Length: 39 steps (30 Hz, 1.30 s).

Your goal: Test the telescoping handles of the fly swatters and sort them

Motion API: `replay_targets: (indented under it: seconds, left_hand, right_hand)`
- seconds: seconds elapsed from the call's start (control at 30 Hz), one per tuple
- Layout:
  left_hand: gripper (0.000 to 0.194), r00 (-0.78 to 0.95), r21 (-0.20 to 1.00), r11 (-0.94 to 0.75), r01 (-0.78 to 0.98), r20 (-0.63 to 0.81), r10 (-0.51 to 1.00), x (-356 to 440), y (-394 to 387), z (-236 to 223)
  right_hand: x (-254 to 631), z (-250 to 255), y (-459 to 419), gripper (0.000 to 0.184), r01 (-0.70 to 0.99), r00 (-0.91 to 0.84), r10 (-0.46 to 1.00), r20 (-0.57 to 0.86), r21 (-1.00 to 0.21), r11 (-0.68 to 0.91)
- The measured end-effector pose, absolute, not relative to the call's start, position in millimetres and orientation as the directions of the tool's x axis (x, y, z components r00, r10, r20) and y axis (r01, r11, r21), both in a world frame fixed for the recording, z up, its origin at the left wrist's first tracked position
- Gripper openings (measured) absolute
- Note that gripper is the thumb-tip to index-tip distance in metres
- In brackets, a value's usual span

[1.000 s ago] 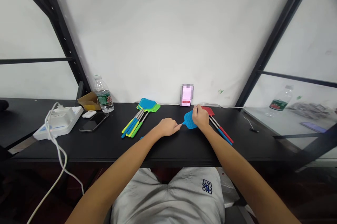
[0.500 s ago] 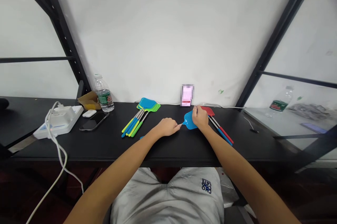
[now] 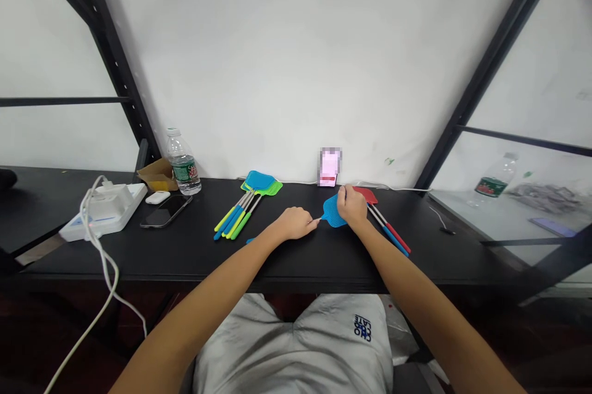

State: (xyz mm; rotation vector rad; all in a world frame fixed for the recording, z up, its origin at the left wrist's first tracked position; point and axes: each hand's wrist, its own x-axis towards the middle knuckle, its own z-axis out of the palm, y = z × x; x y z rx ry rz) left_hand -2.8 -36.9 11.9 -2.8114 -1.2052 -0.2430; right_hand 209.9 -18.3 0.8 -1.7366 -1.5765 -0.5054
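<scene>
Blue flyswatter [image 3: 333, 215], centre, long axis crosswise; handle [image 3: 319, 219] toward left hand [image 3: 295, 224], fingers pinching it; right hand [image 3: 352, 206] gripping the head.

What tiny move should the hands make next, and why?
Maybe lift the blue swatter a little, because the right hand is on its head and the fingers of the left hand reach its thin stem, so both hands have it.

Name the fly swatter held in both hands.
The blue plastic fly swatter, its head under the right hand, its handle pinched by the left hand. The blue-and-green plastic swatter pile and red plastic swatter lie unheld.
</scene>
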Motion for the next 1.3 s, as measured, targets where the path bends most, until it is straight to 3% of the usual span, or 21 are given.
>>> replay_targets:
  seconds: [0.5,0.8,1.03,1.3]
  left_hand:
    - [0.060,0.663,-0.002,-0.673,0.740,0.169,0.729,0.0,-38.0,10.8]
    - [0.060,0.666,-0.005,-0.675,0.738,0.166,0.727,-0.2,-38.2,11.1]
    - [0.063,0.666,-0.005,-0.675,0.738,0.164,0.727,-1.5,-37.9,12.2]
    - [0.062,0.666,-0.010,-0.674,0.738,0.170,0.726,-1.5,-38.5,12.6]
  right_hand:
    - [201.8,9.4,-26.4,0.034,0.987,0.098,0.667,0.738,-0.158,0.029]
    - [199.4,8.9,-23.9,0.035,0.959,0.201,0.717,0.667,-0.284,-0.004]
    - [199.8,3.7,-18.1,0.041,0.896,0.327,0.817,0.475,-0.430,-0.108]
    - [196.1,4.3,-17.7,0.045,0.872,0.359,0.858,0.366,-0.459,-0.169]
